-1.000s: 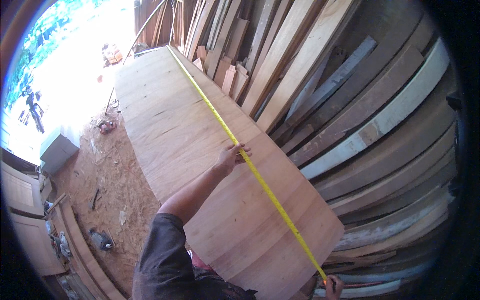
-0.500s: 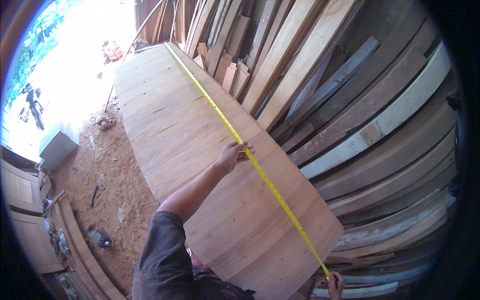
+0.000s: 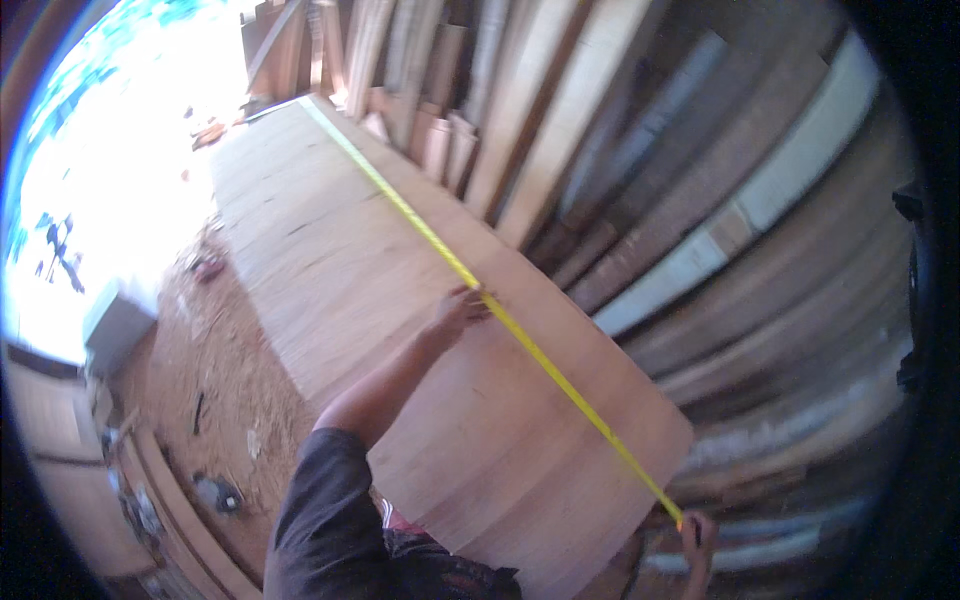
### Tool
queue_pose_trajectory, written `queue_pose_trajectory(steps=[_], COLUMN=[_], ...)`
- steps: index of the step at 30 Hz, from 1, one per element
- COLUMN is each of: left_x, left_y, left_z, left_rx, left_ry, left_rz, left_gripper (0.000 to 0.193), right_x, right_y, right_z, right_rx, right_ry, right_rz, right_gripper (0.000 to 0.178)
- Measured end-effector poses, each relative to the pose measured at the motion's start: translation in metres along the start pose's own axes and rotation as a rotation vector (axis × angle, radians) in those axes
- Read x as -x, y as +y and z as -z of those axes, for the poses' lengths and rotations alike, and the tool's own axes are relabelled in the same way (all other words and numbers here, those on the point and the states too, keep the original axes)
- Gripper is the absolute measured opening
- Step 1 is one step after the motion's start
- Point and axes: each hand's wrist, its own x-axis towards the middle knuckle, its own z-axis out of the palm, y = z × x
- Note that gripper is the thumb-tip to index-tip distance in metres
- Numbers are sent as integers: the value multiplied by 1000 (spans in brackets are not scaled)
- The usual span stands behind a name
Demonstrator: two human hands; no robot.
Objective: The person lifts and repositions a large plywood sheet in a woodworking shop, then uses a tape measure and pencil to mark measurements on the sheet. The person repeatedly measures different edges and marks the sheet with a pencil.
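A long wooden panel (image 3: 420, 400) stretches from the far left to the near right. Along its length runs the yellow blade of a tape measure (image 3: 560, 373), pulled out in a nearly straight line. My left hand (image 3: 462, 310) is at the middle of the panel, fingers closed about the blade; motion blur softens them. Past the panel's near end, my right hand (image 3: 698, 535) grips the tape measure's case, of which only a bit of orange shows beside the fingers. The blade's far end lies at the panel's far edge, too washed out to make out.
Many planks (image 3: 575, 110) lean along the right side, close to the panel. On the sawdust-strewn floor at left lie a power tool (image 3: 217, 494), a dark hand tool (image 3: 198, 412) and long boards (image 3: 185, 505). A pale box (image 3: 120, 330) stands farther back.
The view has turned a little, shifting the surroundings and blurring the right side. Both hands keep their holds on the tape measure, and the blade stays stretched over the panel.
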Motion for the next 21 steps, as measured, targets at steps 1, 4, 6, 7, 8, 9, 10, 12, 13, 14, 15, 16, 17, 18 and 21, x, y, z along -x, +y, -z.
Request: queue_pose_trajectory(steps=[1,4,6,7,8,9,10,12,13,14,15,16,17,18,21], left_x=[4,8,31,44,56,74,95,125,141,154,167,174,179,185,192], left_y=[-5,-28,-39,-57,-71,-82,-101,-146,-171,-196,-218,-245,-271,-295,-371], left_z=[8,-1,-21,-44,-65,-82,-103,-150,-173,-196,-217,-237,-256,-273,-314], left_rx=[16,-385,-136,-163,-193,-223,-186,-170,-187,-141,-89,-66,-18,60,145], left_ry=[-55,-170,-52,-81,-139,-180,-324,-496,-516,-610,-697,-755,-819,-832,-579], left_rz=[-3,30,161,243,281,310,340,469,574,629,686,725,751,736,866], left_gripper=[30,37,47,46,45,44,49,54,54,54,53,53,53,56,57], right_x=[-4,-34,-56,-65,-76,-84,-92,-110,-117,-125,-130,-134,-138,-139,-138], right_y=[-4,-9,-4,0,5,10,16,25,30,34,37,42,47,51,67], right_z=[0,4,3,3,3,0,-3,-12,-15,-20,-21,-24,-24,-24,-23], right_rx=[-21,181,92,65,95,98,89,74,71,67,61,69,77,86,0], right_ry=[33,14,126,104,96,87,140,249,234,217,181,206,213,228,232], right_rz=[12,-18,196,177,117,106,172,320,271,230,158,219,254,279,310], right_gripper=[21,21,24,25,24,23,22,21,21,22,22,22,21,20,19])
